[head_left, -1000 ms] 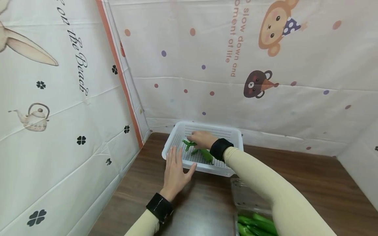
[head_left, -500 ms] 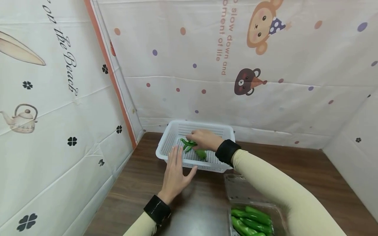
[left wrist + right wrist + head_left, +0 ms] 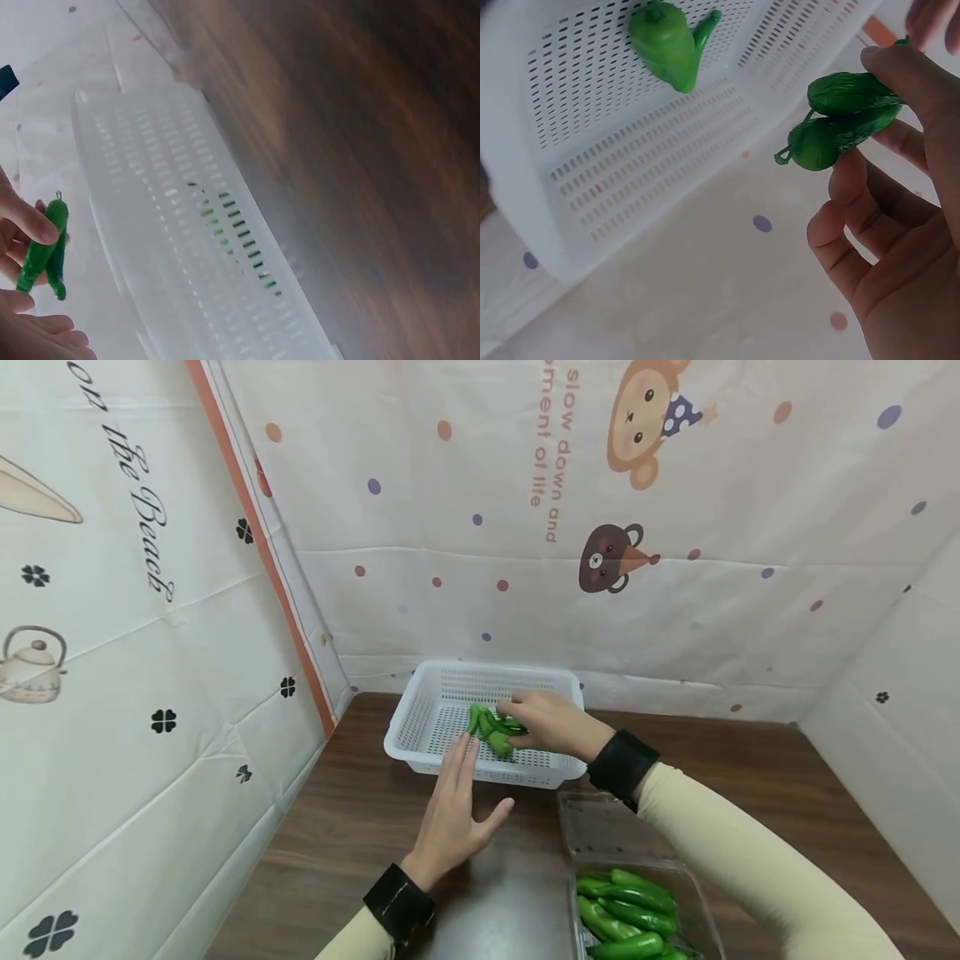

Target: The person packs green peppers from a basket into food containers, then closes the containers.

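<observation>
Head view bright; pale glare on tabletop (image 3: 498,910); wrist views dimmer, left one hazy, blurred.

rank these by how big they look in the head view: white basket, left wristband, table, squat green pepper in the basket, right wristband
1. table
2. white basket
3. left wristband and right wristband: too alike to rank
4. squat green pepper

The right grip (image 3: 553,723) partly hides 2 green peppers (image 3: 849,93).
</observation>
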A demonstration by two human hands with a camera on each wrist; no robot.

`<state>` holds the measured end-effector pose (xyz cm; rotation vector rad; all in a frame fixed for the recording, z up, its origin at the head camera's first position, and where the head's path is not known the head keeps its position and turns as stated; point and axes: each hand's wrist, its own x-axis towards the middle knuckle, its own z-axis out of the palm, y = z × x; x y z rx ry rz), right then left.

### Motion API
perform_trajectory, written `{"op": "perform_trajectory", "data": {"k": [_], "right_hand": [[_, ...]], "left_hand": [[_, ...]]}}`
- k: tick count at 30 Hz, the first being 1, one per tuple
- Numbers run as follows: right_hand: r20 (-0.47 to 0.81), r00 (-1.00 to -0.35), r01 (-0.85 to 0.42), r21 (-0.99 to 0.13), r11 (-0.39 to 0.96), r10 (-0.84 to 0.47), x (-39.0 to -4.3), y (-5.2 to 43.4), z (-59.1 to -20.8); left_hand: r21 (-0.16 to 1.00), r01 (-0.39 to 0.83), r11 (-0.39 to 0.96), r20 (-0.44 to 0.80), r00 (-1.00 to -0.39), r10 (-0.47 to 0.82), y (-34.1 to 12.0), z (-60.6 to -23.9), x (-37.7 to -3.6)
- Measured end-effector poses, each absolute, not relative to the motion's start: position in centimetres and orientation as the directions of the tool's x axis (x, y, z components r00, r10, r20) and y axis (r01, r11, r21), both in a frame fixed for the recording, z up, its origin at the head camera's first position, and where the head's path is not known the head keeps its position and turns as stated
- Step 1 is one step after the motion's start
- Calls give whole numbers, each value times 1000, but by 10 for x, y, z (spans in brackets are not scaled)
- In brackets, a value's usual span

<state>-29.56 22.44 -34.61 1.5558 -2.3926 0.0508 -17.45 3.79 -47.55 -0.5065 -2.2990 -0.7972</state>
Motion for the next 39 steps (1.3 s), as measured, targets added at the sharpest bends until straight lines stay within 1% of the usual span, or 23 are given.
{"op": "perform_trajectory", "data": {"k": [3,9,14,17,20,26,30,35,39], "right_hand": [[274,-377,-900,119,420,-885,-286,236,-344],[287,-422,-878,106,466,-860,-262,265,-347],[340,-396,-876,140,462,-853,-245,290,-351],[352,-406,-872,127,473,-843,-236,304,-355],[354,-429,-864,106,491,-831,-226,317,-359],[364,-457,-846,106,523,-812,-210,341,-365],[382,-459,-838,115,534,-802,-202,355,-370],[402,-456,-840,101,533,-794,-193,366,-374],[417,-447,-839,111,532,-791,-187,373,-377]], "left_hand": [[408,555,725,675,-718,170,42,-474,-170],[416,588,694,656,-722,218,50,-474,-161],[380,640,668,687,-679,259,58,-473,-158],[365,665,652,700,-658,279,63,-473,-155],[364,678,638,696,-653,298,69,-474,-151],[376,695,613,659,-665,351,81,-477,-143],[384,712,588,645,-663,381,89,-478,-139],[375,754,538,664,-624,412,97,-478,-134],[396,756,520,638,-634,436,104,-478,-128]]}}
